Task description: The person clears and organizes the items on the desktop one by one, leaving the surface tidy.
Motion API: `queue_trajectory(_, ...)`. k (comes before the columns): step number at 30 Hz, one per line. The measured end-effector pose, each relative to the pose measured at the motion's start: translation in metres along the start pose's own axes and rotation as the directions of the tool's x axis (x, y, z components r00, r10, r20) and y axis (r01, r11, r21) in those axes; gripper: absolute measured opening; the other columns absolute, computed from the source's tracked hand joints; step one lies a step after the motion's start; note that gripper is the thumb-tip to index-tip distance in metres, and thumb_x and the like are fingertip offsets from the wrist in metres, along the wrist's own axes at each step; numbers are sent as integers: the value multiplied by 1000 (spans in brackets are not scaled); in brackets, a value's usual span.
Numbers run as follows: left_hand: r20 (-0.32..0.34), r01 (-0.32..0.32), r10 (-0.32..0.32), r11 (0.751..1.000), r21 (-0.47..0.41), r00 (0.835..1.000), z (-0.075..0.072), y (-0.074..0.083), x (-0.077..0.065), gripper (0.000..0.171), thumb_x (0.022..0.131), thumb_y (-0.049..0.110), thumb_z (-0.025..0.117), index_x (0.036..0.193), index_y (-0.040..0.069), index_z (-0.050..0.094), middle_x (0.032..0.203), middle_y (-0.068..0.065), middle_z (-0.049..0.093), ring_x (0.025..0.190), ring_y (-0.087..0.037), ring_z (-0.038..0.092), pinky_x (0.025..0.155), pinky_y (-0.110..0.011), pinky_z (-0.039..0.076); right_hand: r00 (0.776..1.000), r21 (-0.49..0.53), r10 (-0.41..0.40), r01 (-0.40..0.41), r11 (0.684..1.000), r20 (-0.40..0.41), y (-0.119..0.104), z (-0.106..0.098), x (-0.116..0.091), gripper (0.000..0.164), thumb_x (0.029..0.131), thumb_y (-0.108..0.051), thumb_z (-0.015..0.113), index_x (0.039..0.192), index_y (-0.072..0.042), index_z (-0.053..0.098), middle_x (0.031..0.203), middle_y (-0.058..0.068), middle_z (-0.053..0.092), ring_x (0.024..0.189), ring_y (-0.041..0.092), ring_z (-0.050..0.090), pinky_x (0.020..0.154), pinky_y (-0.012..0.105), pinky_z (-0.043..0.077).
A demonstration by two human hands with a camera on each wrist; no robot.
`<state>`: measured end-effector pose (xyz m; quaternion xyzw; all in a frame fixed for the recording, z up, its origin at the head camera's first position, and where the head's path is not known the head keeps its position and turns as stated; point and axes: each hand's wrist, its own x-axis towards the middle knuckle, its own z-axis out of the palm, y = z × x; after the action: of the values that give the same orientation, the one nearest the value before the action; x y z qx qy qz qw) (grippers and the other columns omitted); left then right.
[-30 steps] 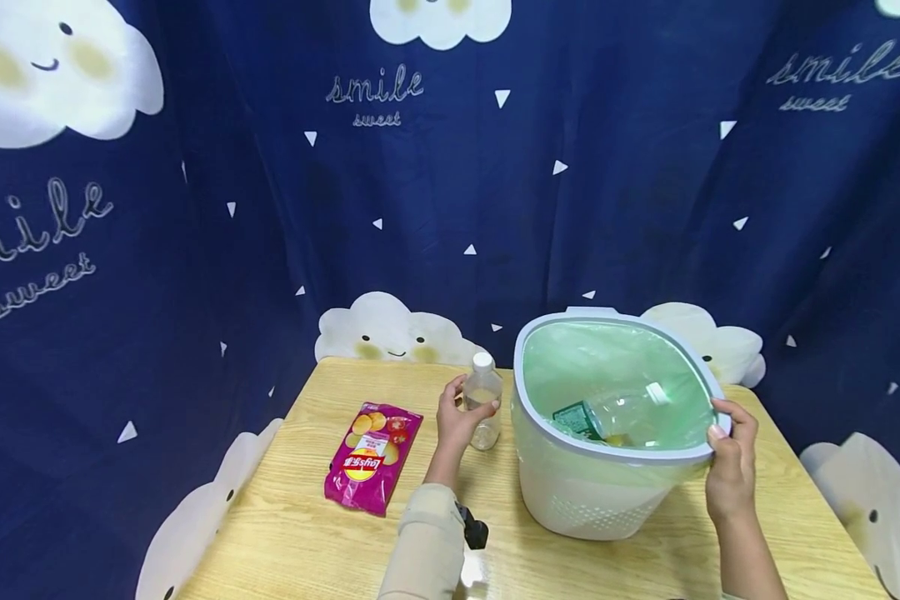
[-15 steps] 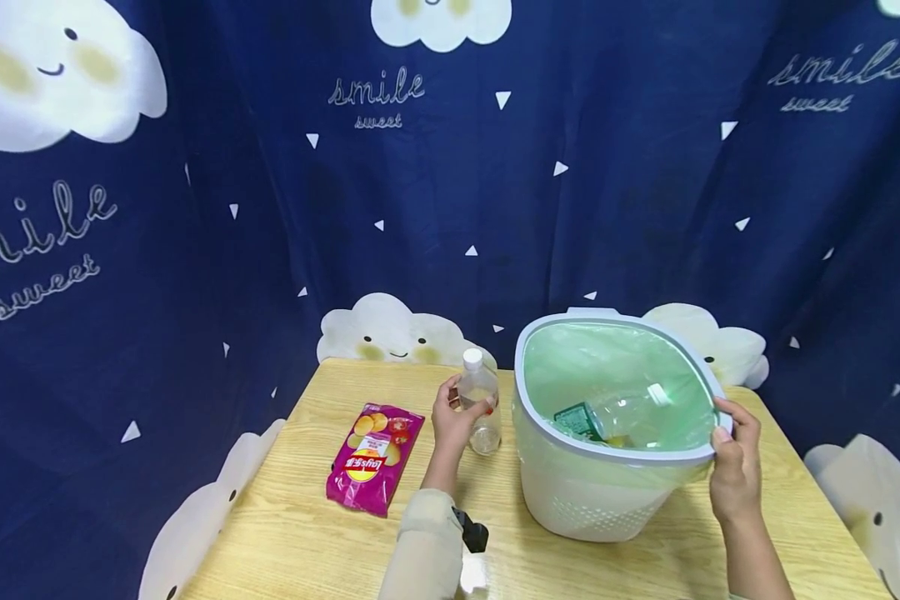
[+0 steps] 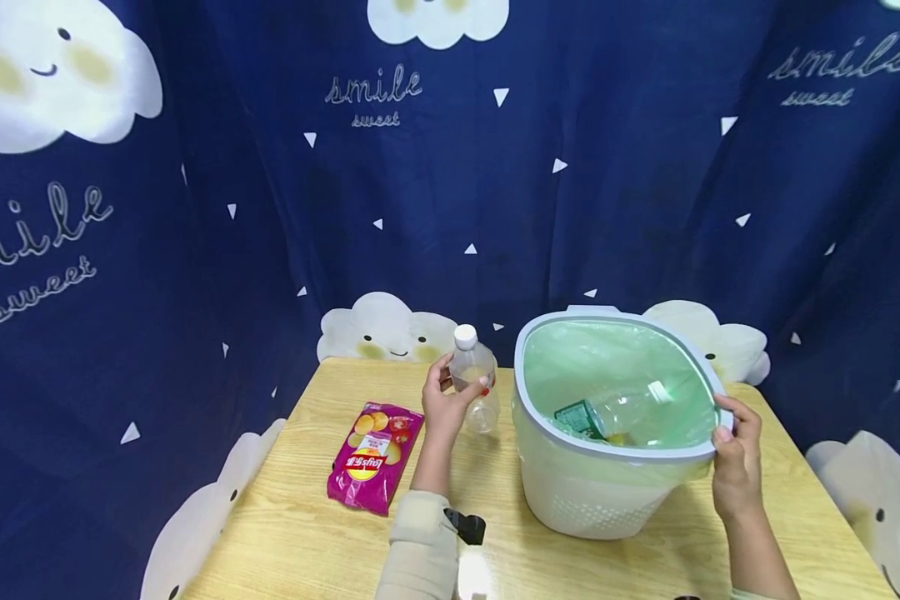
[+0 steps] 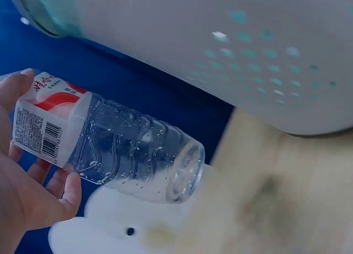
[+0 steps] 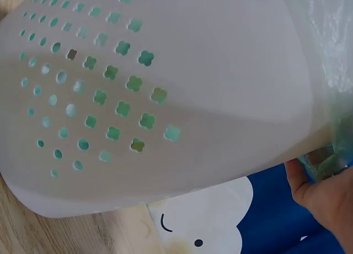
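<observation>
My left hand (image 3: 447,404) grips a clear plastic bottle (image 4: 138,146) with a white cap and a red-and-white label, fingers and thumb curled round the label. In the head view the bottle is nearly upright, left of the trash bin (image 3: 592,500). The bin is white with a pale blue-grey rim and a green liner bag (image 3: 600,354). My right hand (image 3: 737,454) holds the rim at its right side, thumb outside. Inside the bin lies another clear bottle (image 3: 626,410) with a green label. A purple Lay's chip bag (image 3: 375,458) lies flat left of my left hand.
The wooden table (image 3: 285,517) carries the bin on its right half. Behind it hangs a dark blue curtain (image 3: 450,183) with white clouds and triangles. A black strap device (image 3: 467,527) sits on the left wrist.
The left hand has lifted the bottle up and slightly left, with the bottle tilting a little. The right hand stays on the bin rim, and the bin stands in place.
</observation>
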<state>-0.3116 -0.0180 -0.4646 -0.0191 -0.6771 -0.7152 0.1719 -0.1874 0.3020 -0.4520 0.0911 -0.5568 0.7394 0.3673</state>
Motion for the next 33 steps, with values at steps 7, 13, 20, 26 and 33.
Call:
queue_trajectory(7, 36, -70, 71, 997, -21, 997, -3, 33, 6, 65, 67, 18, 82, 126, 12, 55, 109, -9, 58, 99, -26, 51, 80, -40, 43, 997, 36, -64, 62, 997, 46, 1, -2, 1, 41, 82, -5, 43, 123, -3, 47, 115, 12, 43, 95, 15, 47, 80, 18, 37)
queue_trajectory(13, 74, -87, 88, 996, -11, 993, -7, 53, 9, 64, 69, 16, 81, 127, 12, 54, 109, -9, 58, 98, -25, 52, 82, -40, 44, 996, 62, -74, 71, 996, 58, 4, -5, 0, 40, 83, -3, 41, 122, -1, 48, 113, 11, 46, 94, 15, 48, 79, 18, 38)
queue_trajectory(20, 102, -89, 90, 996, -17, 991, -10, 86, -3, 64, 70, 7, 78, 128, 2, 51, 111, -18, 56, 100, -32, 50, 81, -41, 44, 994, 89, -87, 80, 993, 71, 2, -5, 1, 41, 82, 0, 38, 121, 2, 48, 109, 11, 49, 90, 15, 50, 77, 18, 40)
queue_trajectory(26, 137, -72, 74, 997, -22, 988, -11, 114, -12, 62, 73, 7, 75, 129, 2, 50, 113, -17, 55, 100, -31, 49, 80, -36, 44, 994, 100, -82, 74, 992, 76, 4, -7, 3, 39, 82, 0, 39, 120, 3, 48, 104, 11, 51, 84, 14, 51, 72, 18, 43)
queue_trajectory(33, 163, -86, 96, 994, -70, 982, -12, 131, -13, 62, 73, 6, 75, 129, 2, 50, 114, -16, 56, 100, -30, 49, 79, -34, 44, 987, 90, -93, 82, 993, 127, 8, -5, 5, 38, 84, -1, 37, 120, 3, 48, 102, 11, 50, 82, 13, 52, 68, 18, 44)
